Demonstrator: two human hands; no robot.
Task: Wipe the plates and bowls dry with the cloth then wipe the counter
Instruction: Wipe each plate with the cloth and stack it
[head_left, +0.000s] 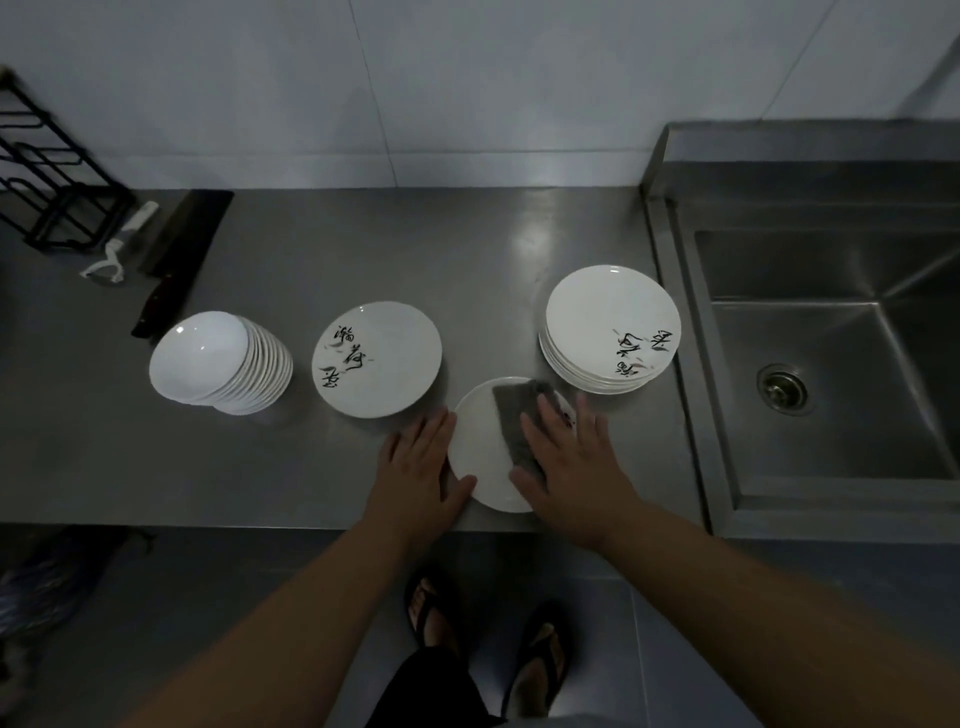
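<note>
Upper left of the frame we see a black wire rack at the back of the steel counter, w/ a white peeler and a dark cleaver lying just right of it. Left of centre sits a leaning stack of white bowls. Just beside it, a single white plate w/ black brush lettering lies flat.

Lower centre, our left hand lies flat on the counter, fingers straight and together, thumb touching the near-left rim of the plain white plate at the counter's front edge. On that plate is the grey cloth; our right hand presses down on it, fingers spread and straight, covering the plate's right side.

Right of centre, a stack of lettered plates stands near the sink, which fills the right of the frame. Bottom centre: tiled floor, feet in dark flip-flops.
</note>
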